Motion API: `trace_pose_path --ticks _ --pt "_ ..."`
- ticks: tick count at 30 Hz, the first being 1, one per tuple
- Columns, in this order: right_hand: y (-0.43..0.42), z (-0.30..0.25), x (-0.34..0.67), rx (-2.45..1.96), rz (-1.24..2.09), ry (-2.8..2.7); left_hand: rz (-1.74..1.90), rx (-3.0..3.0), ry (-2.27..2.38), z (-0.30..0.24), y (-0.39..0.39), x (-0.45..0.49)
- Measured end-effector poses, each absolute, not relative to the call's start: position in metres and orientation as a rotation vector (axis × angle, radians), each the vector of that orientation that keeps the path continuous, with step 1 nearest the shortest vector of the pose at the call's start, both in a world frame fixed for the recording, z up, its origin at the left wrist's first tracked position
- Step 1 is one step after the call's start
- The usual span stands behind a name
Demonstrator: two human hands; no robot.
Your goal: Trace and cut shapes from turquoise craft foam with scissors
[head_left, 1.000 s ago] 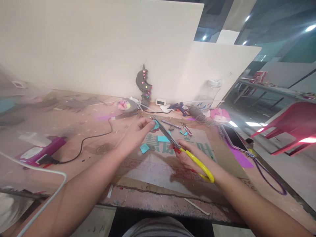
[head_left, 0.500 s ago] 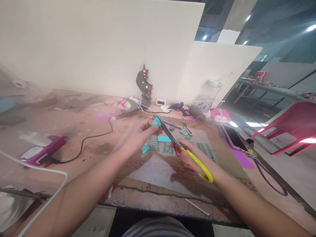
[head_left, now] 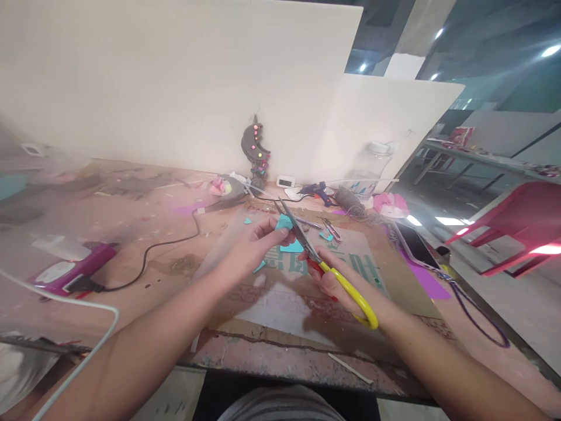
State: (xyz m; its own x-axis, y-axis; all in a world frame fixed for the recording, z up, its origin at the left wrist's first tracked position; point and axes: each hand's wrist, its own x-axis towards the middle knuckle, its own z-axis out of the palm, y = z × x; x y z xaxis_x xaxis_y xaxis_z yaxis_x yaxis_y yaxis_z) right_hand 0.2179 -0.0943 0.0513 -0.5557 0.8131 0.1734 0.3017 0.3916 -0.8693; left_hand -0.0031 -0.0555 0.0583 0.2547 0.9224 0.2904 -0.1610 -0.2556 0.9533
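My left hand [head_left: 267, 237] pinches a small turquoise piece [head_left: 284, 222], paper or thin felt, between thumb and fingers. In my right hand [head_left: 331, 278] is a pair of scissors [head_left: 350, 287] with yellow and red handles. The scissor blades are parted, pointing up and left, right beside the turquoise piece. Below the blades lies a turquoise rectangle [head_left: 290, 248], partly covered by my hands. Another turquoise piece [head_left: 259, 267] shows under my left wrist, and a tiny scrap [head_left: 248, 221] sits to the left of my fingers. A curled turquoise offcut [head_left: 326, 236] rests beyond the scissors.
Cardboard [head_left: 397, 280] with a printed sheet covers the table middle. Behind are a glue gun [head_left: 322, 192], grey yarn [head_left: 349, 202], a clear jar [head_left: 372, 166] and a decorated moon [head_left: 254, 143]. A phone [head_left: 416, 244] lies right; a purple power strip [head_left: 74, 269] with cords lies left.
The scissor blades have opened wider. The turquoise piece in my left hand has turned and moved slightly right, and a tiny scrap now shows on the table left of my fingers.
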Motion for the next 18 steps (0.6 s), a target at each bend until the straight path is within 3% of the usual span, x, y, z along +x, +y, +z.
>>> trace_pose_path --ticks 18 --pt "-0.086 0.042 0.222 -0.935 1.225 -2.024 1.26 1.525 0.827 0.059 -0.052 -0.009"
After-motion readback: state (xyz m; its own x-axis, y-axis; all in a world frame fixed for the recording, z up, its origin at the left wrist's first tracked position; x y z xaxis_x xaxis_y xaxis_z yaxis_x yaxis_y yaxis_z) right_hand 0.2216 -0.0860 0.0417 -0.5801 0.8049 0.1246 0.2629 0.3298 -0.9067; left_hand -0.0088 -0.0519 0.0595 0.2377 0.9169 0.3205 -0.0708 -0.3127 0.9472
